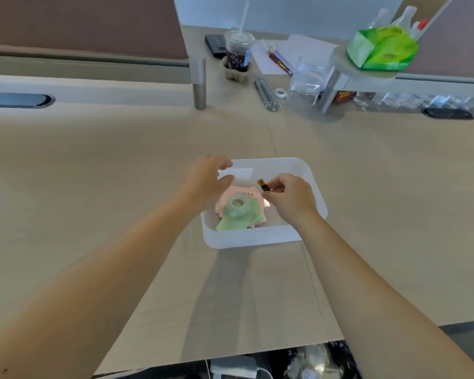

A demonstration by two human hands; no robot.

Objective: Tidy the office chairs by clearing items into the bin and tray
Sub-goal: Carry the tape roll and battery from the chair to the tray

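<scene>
A small dark stick-like item [263, 185], maybe a USB stick, is pinched between thumb and fingertips of the right hand [290, 196], held right over the white tray [316, 203], presumably so it can be dropped in. The left hand [205, 177] is spread loose, empty, above the tray's far corner. Tape roll [238, 205] and coloured notes [235, 222] are already parked inside, on the desk [93, 173].

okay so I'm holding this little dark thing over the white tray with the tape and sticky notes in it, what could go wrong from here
1. The small dark item is pinched only at one end by the right hand above the white tray; it could slip early and bounce.
2. The left hand hovers over the tray's far left side, so it might block the drop or knock the tape roll lying on the coloured notes.
3. The tray looks light and could slide on the smooth desk if bumped.
</scene>
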